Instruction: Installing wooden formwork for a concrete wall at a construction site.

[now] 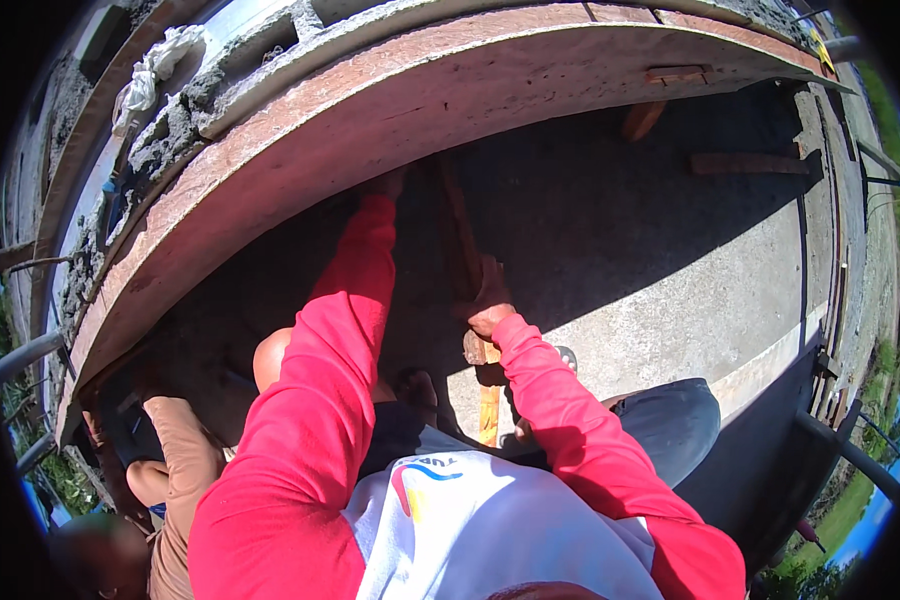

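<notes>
My right hand point(490, 303) is closed around a narrow length of timber point(458, 230), which runs from the shadow below the curved board down to a sunlit cut end. Below that end lies a bright orange-brown wood piece point(489, 412) between my feet. My left hand point(393, 184) reaches forward into the dark shade against the underside of the long board point(370, 125). Its fingers are too dark and hidden to make out.
Concrete floor point(650, 305) spreads to the right, part shaded. Loose wood pieces point(750, 164) lie at the far right. Hollow concrete blocks point(255, 55) and a white plastic bag point(160, 65) top the wall behind the board. Another person point(185, 450) crouches at lower left. Metal pipes point(850, 455) edge the right side.
</notes>
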### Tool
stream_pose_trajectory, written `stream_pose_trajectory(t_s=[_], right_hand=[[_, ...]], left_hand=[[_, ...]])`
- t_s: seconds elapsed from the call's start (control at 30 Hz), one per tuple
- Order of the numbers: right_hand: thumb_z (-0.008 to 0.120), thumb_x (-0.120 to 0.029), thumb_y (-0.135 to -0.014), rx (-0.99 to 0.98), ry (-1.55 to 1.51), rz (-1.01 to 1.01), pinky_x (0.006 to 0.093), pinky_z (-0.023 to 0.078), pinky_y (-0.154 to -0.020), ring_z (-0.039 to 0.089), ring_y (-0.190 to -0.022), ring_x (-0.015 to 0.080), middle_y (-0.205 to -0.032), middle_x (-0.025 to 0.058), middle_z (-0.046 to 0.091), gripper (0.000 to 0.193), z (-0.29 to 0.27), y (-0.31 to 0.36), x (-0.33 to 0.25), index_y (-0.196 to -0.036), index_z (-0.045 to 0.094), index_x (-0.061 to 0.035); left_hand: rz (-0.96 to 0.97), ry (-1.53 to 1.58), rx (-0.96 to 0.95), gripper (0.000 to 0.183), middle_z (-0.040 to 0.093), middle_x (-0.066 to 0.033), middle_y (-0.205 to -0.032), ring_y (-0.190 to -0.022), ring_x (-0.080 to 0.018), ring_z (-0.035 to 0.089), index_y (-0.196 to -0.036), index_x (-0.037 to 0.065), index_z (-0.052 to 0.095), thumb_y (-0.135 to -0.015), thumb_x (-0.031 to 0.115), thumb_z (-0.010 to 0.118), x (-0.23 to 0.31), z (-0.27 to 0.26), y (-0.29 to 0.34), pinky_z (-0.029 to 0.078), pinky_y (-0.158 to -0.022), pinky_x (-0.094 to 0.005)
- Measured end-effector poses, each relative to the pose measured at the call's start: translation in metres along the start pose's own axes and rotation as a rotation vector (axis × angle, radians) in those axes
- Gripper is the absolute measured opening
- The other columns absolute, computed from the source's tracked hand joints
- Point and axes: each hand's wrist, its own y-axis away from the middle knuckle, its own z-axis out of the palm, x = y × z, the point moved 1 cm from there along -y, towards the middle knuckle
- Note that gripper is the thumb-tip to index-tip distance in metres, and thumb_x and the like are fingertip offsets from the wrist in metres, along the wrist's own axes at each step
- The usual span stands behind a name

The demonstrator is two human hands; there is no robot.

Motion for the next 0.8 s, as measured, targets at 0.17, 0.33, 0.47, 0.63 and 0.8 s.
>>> stream_pose_trajectory(t_s=[0.17,0.33,0.47,0.63,0.8], right_hand=[[0.061,-0.006,-0.047,0.295,-0.627,0.088,0.0295,0.037,-0.074,0.041,-0.091,0.0258,-0.099,0.0142,0.039,0.076,-0.018,-0.019,0.011,-0.112,0.022,-0.0068],[0.061,-0.003,-0.046,0.471,-0.853,0.212,0.0289,0.036,-0.076,0.041,-0.093,0.0199,-0.102,0.0105,0.039,0.078,0.003,-0.008,-0.015,-0.113,0.021,-0.0068],[0.061,-0.003,-0.045,-0.092,-0.403,-0.057,0.0282,0.033,-0.079,0.039,-0.095,0.0203,-0.103,0.0103,0.039,0.081,-0.001,-0.002,-0.013,-0.115,0.02,-0.0056],[0.06,-0.003,-0.045,0.335,-0.579,0.094,0.0276,0.032,-0.081,0.038,-0.098,0.021,-0.109,0.0115,0.034,0.083,-0.014,-0.017,0.004,-0.117,0.018,-0.0061],[0.06,-0.004,-0.045,0.132,-0.557,0.077,0.0294,0.031,-0.082,0.036,-0.097,0.0246,-0.106,0.0125,0.035,0.088,0.006,-0.009,-0.024,-0.118,0.013,-0.0073]], left_hand=[[-0.103,0.02,-0.03,0.05,0.036,-0.0127,-0.112,-0.105,-0.0276,0.03,-0.107,0.007,0.039,-0.072,0.042,0.039,0.006,-0.002,0.001,0.023,-0.088,-0.0377],[-0.121,-0.024,-0.015,0.049,0.036,-0.0127,-0.112,-0.105,-0.028,0.03,-0.108,0.007,0.038,-0.072,0.041,0.039,0.001,0.0,0.0,0.023,-0.088,-0.0377],[-0.011,-0.062,0.056,0.049,0.036,-0.0125,-0.112,-0.104,-0.0282,0.031,-0.109,0.008,0.037,-0.072,0.041,0.04,-0.002,0.001,0.001,0.023,-0.087,-0.038],[-0.125,-0.104,-0.063,0.051,0.035,-0.0119,-0.113,-0.105,-0.0277,0.03,-0.11,0.008,0.035,-0.072,0.042,0.04,-0.002,0.006,0.002,0.022,-0.088,-0.0376],[-0.156,-0.036,0.171,0.05,0.037,-0.011,-0.112,-0.105,-0.027,0.031,-0.108,0.009,0.038,-0.072,0.042,0.039,-0.002,0.003,0.002,0.023,-0.088,-0.0375]])
